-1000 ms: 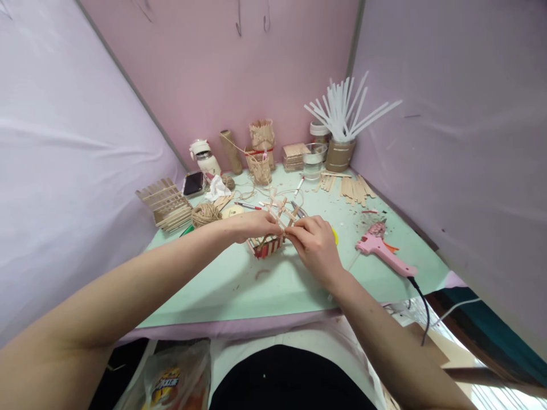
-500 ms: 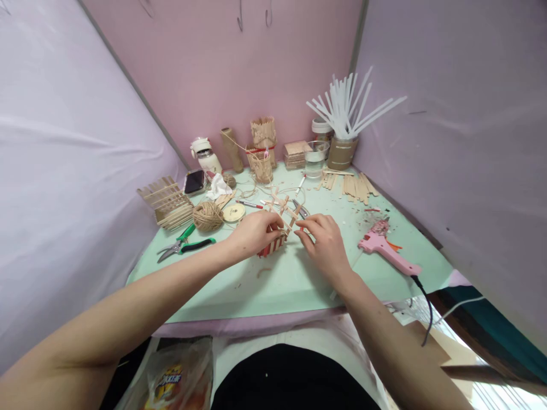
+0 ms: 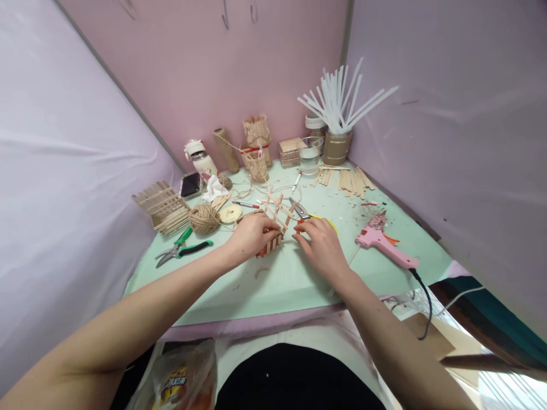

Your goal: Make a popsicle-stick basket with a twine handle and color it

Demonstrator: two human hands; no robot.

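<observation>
My left hand (image 3: pixel 255 233) is closed, its thumb and fingers pinching the edge of a small craft model made of wooden sticks. The model has a red-and-wood striped part (image 3: pixel 269 246) below those fingers and crossed sticks (image 3: pixel 277 206) rising behind them. Just to the right, my right hand (image 3: pixel 321 244) pinches a small red piece (image 3: pixel 300 223) between thumb and fingertips, slightly apart from the model. Scissors (image 3: pixel 299 208) with yellow handles lie behind the right hand, partly covered by it. My left fingers hide part of the model.
A pink glue gun (image 3: pixel 387 245) lies at the right, its cord over the edge. Green-handled pruning shears (image 3: pixel 183 248), a twine ball (image 3: pixel 204 218) and a slatted wooden piece (image 3: pixel 164 208) are at the left. Behind stand a water cup (image 3: pixel 310 156) and white sticks (image 3: pixel 337 102); loose craft sticks (image 3: pixel 355 182) lie nearby.
The camera view has shifted slightly, so the table items sit a little further left. More of the yellow scissor handles shows behind my right hand. Both hands keep nearly the same pose.
</observation>
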